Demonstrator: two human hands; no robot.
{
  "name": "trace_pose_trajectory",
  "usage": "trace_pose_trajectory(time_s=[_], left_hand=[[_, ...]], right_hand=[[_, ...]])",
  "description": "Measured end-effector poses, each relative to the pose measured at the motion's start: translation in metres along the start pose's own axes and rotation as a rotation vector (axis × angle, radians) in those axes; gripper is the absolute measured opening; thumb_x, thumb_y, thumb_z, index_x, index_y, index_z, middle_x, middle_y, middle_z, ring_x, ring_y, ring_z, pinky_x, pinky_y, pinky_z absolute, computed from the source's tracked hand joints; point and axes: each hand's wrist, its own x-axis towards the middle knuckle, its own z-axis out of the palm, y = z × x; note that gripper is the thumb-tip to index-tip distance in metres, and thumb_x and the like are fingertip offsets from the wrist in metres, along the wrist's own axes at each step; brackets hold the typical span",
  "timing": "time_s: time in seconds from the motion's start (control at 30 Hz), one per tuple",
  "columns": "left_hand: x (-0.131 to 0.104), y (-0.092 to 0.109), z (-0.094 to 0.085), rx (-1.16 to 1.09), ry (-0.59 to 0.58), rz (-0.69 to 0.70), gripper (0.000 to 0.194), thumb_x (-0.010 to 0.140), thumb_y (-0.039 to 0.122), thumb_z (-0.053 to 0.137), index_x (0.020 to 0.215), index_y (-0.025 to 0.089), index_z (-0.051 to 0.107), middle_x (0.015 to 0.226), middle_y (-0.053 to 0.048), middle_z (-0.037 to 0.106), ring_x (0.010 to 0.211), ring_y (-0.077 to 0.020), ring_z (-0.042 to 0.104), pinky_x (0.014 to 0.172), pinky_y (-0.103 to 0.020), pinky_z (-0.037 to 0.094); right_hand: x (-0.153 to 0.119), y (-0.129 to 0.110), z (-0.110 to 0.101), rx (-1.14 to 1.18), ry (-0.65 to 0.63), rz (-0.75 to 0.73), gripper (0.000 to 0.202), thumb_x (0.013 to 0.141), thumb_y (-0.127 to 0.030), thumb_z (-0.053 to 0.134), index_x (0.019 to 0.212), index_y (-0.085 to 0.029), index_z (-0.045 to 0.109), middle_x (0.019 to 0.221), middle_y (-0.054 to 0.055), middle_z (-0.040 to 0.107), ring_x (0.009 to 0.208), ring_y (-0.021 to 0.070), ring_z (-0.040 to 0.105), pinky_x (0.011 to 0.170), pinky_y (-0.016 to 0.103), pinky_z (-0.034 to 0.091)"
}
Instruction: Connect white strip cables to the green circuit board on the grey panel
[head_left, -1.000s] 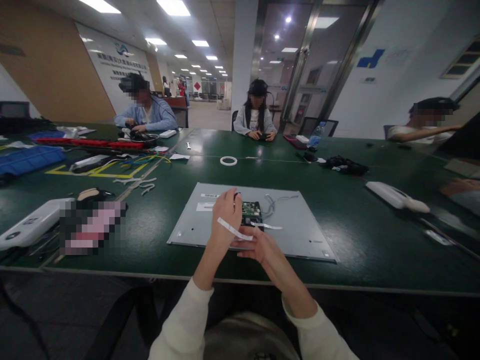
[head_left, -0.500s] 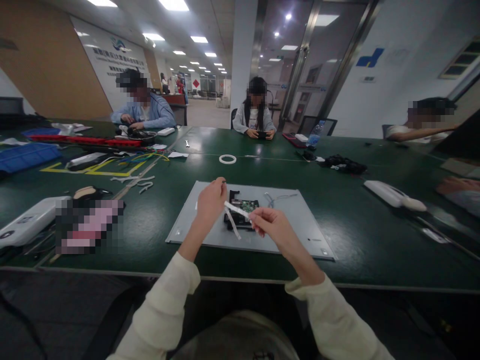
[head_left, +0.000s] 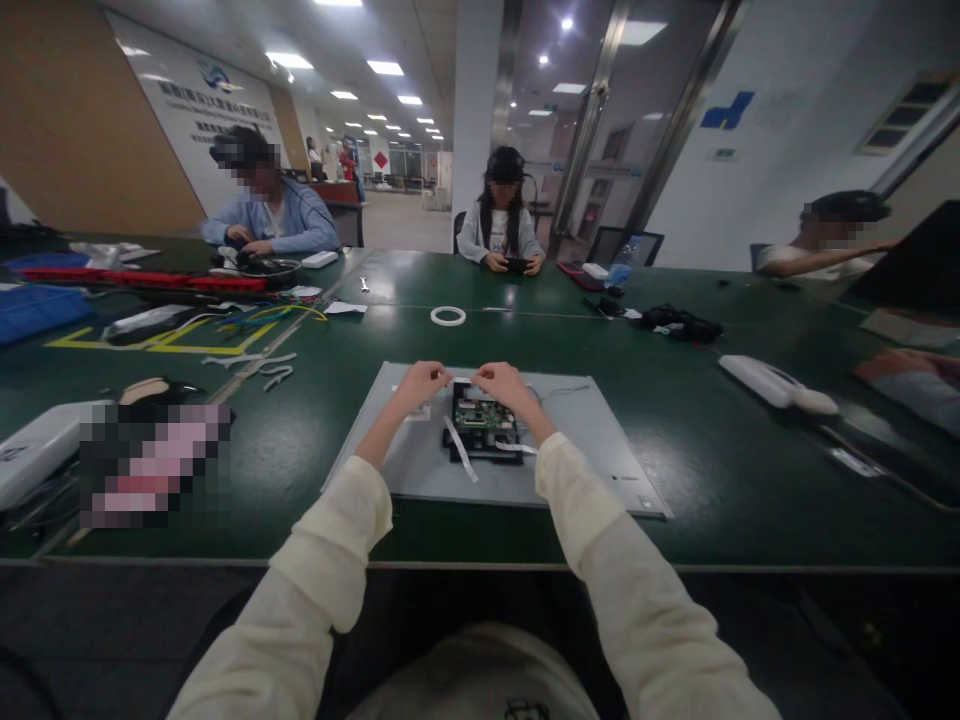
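Observation:
A black frame with a green circuit board (head_left: 484, 414) lies on a grey flat panel (head_left: 405, 460) in front of me. At its upper left edge my left hand (head_left: 426, 384) is pinched, and my right hand (head_left: 501, 384) is pinched at the upper edge close by. A small pale piece spans the gap between the fingertips; its ends are hidden in the fingers. One white strip (head_left: 460, 450) lies slanted across the frame's left side. Another white strip (head_left: 517, 448) rests at its lower right.
A white ring (head_left: 448, 316) lies beyond the panel. Wires (head_left: 279, 316), a pink item (head_left: 161, 465) and a blue tray (head_left: 37, 313) are left. A white device (head_left: 757, 382) is right. Three people sit around the green table.
My right hand has moved up and left to the board's upper edge, near my left hand. The white strip it held now lies at the frame's lower right. The view has shifted slightly.

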Motion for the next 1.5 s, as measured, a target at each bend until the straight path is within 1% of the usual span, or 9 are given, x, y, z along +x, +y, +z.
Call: trace_pose_trajectory(time_s=[0.13,0.23,0.37,0.63,0.77,0.93,1.2,1.4,1.5], left_hand=[[-0.002,-0.009,0.009,0.24,-0.008,0.09,0.025,0.079,0.034,0.049,0.065,0.016,0.06,0.058,-0.001,0.056,0.058,-0.0138,0.049,0.054,-0.023,0.031],[-0.004,-0.007,0.014,0.357,-0.033,0.09,0.026,0.082,0.033,0.046,0.07,0.017,0.062,0.068,-0.004,0.062,0.065,-0.0166,0.054,0.057,-0.025,0.033],[-0.007,-0.005,0.015,0.451,-0.046,0.07,0.026,0.085,0.032,0.043,0.076,0.017,0.063,0.075,-0.006,0.065,0.072,-0.0189,0.058,0.059,-0.025,0.035],[-0.009,-0.002,0.013,0.45,-0.04,0.076,0.026,0.087,0.029,0.039,0.082,0.018,0.062,0.078,-0.006,0.066,0.074,-0.0178,0.059,0.062,-0.025,0.038],[-0.012,-0.002,0.014,0.494,-0.052,0.072,0.023,0.086,0.027,0.04,0.082,0.018,0.062,0.083,-0.006,0.067,0.079,-0.0187,0.06,0.063,-0.025,0.039],[-0.015,-0.001,0.016,0.541,-0.061,0.073,0.022,0.086,0.026,0.041,0.085,0.019,0.061,0.087,-0.007,0.067,0.085,-0.0197,0.06,0.066,-0.025,0.04],[-0.014,-0.001,0.02,0.569,-0.051,-0.017,0.018,0.084,0.028,0.043,0.085,0.02,0.06,0.092,-0.007,0.067,0.09,-0.0197,0.06,0.068,-0.025,0.041],[-0.013,-0.004,0.021,0.578,-0.037,-0.018,0.014,0.082,0.03,0.048,0.082,0.02,0.058,0.087,-0.006,0.066,0.086,-0.0206,0.06,0.065,-0.025,0.041],[-0.013,-0.003,0.019,0.561,-0.042,-0.047,0.015,0.082,0.031,0.049,0.087,0.02,0.057,0.088,-0.006,0.066,0.086,-0.0205,0.06,0.066,-0.025,0.041]], right_hand=[[0.0,0.01,0.007,-0.096,0.007,-0.006,0.015,0.073,-0.025,0.06,0.073,-0.015,0.07,0.074,0.005,0.068,0.073,0.0141,0.061,0.064,0.019,0.04],[0.0,0.015,0.009,-0.142,0.014,-0.008,0.015,0.074,-0.026,0.06,0.074,-0.015,0.071,0.077,0.006,0.069,0.077,0.015,0.061,0.065,0.019,0.039],[0.001,0.018,0.011,-0.179,0.024,-0.008,0.02,0.076,-0.031,0.059,0.073,-0.016,0.072,0.076,0.005,0.069,0.076,0.015,0.061,0.065,0.019,0.039],[0.001,0.016,0.008,-0.201,0.024,-0.033,0.02,0.076,-0.032,0.06,0.075,-0.015,0.072,0.076,0.005,0.069,0.076,0.0139,0.061,0.062,0.018,0.037],[0.001,0.016,0.011,-0.216,0.014,-0.032,0.019,0.075,-0.031,0.061,0.076,-0.016,0.072,0.077,0.004,0.069,0.075,0.0135,0.061,0.062,0.019,0.038],[-0.001,0.016,0.015,-0.259,0.018,-0.008,0.021,0.077,-0.035,0.06,0.077,-0.017,0.071,0.079,0.006,0.069,0.078,0.0155,0.061,0.063,0.02,0.038],[-0.004,0.012,0.018,-0.321,0.029,0.029,0.025,0.076,-0.042,0.061,0.079,-0.018,0.069,0.084,0.006,0.068,0.083,0.0165,0.061,0.064,0.022,0.037],[-0.006,0.014,0.015,-0.348,0.048,0.063,0.025,0.075,-0.042,0.062,0.084,-0.018,0.065,0.087,0.006,0.066,0.084,0.0172,0.059,0.065,0.023,0.038],[-0.008,0.018,0.011,-0.34,0.061,0.065,0.025,0.076,-0.039,0.062,0.091,-0.018,0.062,0.09,0.006,0.065,0.086,0.0167,0.059,0.067,0.023,0.038]])
